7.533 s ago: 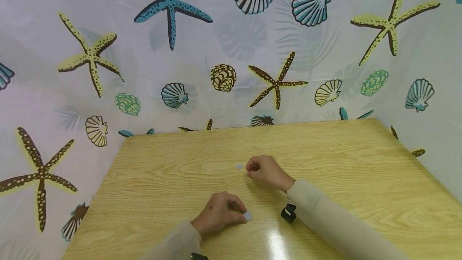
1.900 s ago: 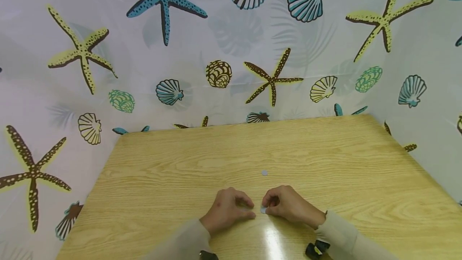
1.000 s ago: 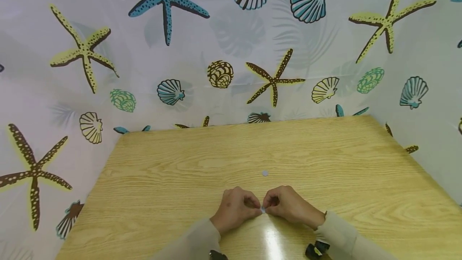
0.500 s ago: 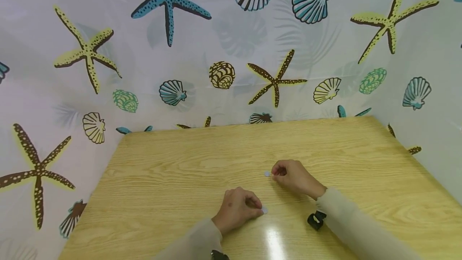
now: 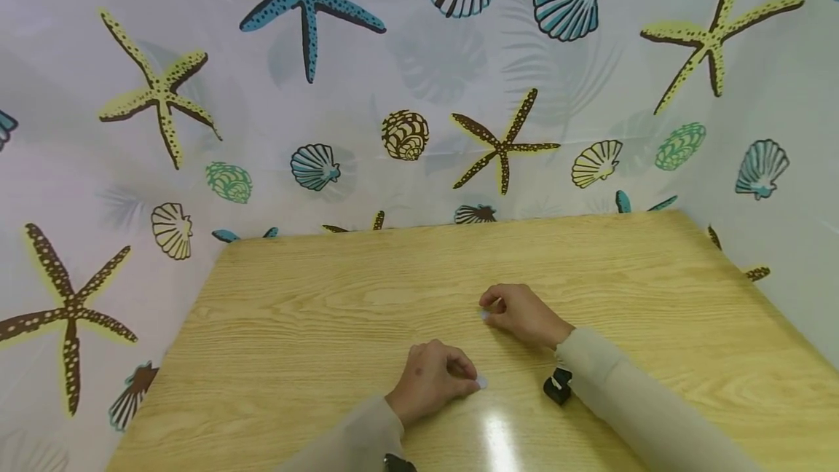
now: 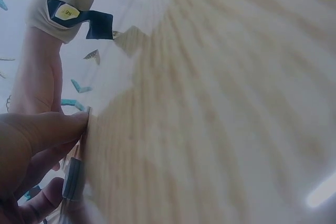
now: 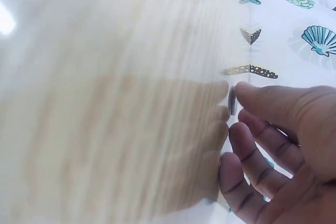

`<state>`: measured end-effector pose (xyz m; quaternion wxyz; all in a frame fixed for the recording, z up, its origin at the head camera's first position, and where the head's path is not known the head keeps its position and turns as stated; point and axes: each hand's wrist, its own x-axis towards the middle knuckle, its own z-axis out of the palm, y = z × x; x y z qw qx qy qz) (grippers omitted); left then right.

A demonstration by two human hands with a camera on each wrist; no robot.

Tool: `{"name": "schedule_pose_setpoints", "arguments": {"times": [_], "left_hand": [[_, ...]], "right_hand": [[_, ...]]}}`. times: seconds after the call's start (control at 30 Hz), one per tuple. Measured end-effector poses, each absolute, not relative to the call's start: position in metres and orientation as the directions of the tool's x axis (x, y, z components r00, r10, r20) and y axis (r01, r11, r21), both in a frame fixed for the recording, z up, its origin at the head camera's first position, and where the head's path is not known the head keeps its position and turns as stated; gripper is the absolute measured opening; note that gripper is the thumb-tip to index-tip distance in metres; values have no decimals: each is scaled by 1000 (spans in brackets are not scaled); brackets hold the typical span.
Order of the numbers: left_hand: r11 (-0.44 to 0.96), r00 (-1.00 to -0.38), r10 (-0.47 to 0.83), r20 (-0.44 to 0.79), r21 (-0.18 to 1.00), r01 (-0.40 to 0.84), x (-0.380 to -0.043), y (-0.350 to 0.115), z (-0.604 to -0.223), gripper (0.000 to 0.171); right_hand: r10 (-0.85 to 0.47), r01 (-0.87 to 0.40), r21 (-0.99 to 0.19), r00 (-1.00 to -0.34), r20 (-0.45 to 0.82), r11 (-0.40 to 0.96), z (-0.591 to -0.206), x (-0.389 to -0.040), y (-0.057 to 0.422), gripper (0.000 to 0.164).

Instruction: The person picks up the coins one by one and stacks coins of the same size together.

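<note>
Low on the wooden tabletop, my left hand [image 5: 432, 381] holds a small silvery coin-like disc [image 5: 481, 382] between thumb and fingertips. From the left wrist camera this disc [image 6: 72, 179] shows edge-on, with a line as of two layers. Farther out and slightly right, the thumb and fingertips of my right hand [image 5: 521, 314] pinch at a second silvery disc [image 5: 483, 315], which they partly cover. The right wrist view shows that disc [image 7: 232, 102] side-on at the thumb tip, also looking layered, while the other fingers curl loosely beside it.
The wooden table [image 5: 314, 312] ends at a white curtain [image 5: 354, 188] printed with starfish and shells, which also rises along both sides. A black wrist mount [image 5: 557, 386] hangs under the right sleeve. Light glares off the tabletop [image 5: 499, 443] in front.
My right hand has gone from the near disc, where it met the left fingertips, out to the far disc and now covers part of it. My left hand has stayed since one second ago.
</note>
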<state>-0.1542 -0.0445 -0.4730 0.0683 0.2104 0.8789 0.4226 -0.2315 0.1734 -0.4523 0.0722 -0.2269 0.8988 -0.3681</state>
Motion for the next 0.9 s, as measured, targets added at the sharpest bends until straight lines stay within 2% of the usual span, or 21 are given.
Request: {"name": "schedule_pose_setpoints", "arguments": {"times": [0.6, 0.9], "left_hand": [[547, -903, 426, 53, 780, 304, -154, -44, -473, 12], [552, -904, 422, 67, 772, 315, -154, -44, -473, 13]], "right_hand": [[-472, -394, -643, -880, 57, 657, -450, -230, 172, 2], [-463, -377, -669, -885, 55, 641, -451, -225, 180, 4]]}}
